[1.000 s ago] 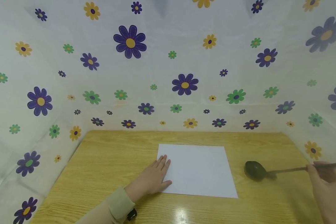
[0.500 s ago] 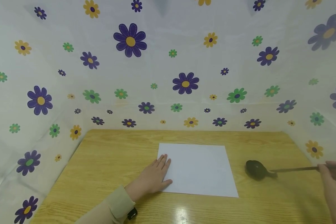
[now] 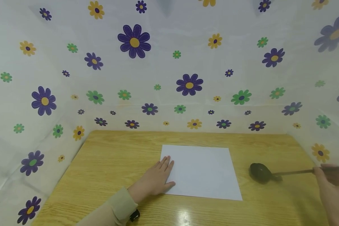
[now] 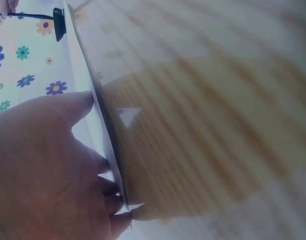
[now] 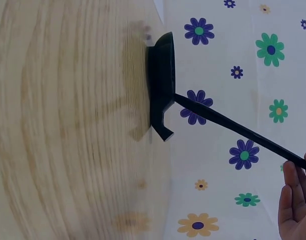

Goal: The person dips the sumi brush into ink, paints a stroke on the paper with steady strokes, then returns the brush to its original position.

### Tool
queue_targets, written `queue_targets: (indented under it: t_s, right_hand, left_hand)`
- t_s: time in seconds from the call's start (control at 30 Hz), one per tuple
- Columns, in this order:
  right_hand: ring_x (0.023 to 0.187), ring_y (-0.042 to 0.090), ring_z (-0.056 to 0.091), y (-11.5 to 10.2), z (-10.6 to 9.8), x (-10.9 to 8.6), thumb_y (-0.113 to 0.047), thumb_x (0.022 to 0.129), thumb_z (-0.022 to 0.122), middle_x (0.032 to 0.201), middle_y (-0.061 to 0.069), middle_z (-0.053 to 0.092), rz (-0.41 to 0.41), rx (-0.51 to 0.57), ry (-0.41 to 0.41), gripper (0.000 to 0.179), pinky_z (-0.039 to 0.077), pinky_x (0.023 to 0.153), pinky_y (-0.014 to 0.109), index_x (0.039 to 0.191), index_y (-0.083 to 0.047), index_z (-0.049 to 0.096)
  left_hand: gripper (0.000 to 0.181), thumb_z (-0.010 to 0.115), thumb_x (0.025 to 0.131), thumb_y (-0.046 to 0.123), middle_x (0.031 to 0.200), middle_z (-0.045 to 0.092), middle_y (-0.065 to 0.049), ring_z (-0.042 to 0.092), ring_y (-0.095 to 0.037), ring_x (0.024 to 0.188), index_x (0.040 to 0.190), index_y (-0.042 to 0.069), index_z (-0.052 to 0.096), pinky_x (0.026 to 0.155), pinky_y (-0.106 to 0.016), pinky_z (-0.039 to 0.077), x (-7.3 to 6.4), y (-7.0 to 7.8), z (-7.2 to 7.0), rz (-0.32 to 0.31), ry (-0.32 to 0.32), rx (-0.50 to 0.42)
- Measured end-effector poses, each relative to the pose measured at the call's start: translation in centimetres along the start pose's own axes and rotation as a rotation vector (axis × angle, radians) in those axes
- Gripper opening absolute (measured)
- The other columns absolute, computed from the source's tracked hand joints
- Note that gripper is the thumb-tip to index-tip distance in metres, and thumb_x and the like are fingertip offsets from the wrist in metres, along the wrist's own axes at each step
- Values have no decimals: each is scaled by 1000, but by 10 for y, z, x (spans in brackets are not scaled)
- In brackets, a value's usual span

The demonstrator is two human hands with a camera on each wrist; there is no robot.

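In the head view my left hand (image 3: 155, 179) lies flat, fingers spread, over the left edge of a blank white sheet of paper (image 3: 203, 172). The left wrist view shows that hand (image 4: 40, 170) from behind, its fingers on the sheet. My right hand (image 3: 331, 191) pinches a slim black brush-like stick (image 3: 293, 172). This stick slants down to a small black dish (image 3: 260, 173) with a short curved stub, right of the paper. In the right wrist view the stick (image 5: 238, 129) meets the rim of the dish (image 5: 162, 75); its tip is hidden there.
Everything stands on a wood-grain table (image 3: 121, 147) with rounded back corners. A white flower-printed sheet (image 3: 161, 69) hangs behind it and along both sides. A light sleeve (image 3: 121, 204) and something black at the left wrist (image 3: 134, 215) reach in from the front.
My right hand has drawn the stick a little to the right, then come back left toward the dish. The left hand and paper keep their place; the whole view shifts slightly.
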State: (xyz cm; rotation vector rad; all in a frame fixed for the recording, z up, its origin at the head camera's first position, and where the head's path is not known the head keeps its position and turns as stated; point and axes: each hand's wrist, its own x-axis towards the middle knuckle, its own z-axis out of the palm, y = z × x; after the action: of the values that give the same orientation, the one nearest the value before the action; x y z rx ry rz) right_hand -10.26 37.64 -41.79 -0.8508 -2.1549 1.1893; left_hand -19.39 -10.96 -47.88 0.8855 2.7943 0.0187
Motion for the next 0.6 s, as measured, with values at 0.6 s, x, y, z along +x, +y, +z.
queue_targets:
  t_s: [0.6]
  right_hand:
    - [82, -27, 34, 4, -10, -6, -10, 109, 55, 85, -52, 36, -247, -33, 184, 55, 27, 80, 1, 96, -60, 38]
  left_hand:
    - [82, 52, 108, 55, 177, 20, -18, 23, -32, 165, 168, 4, 27, 134, -46, 28, 1, 1, 2, 0, -6, 20]
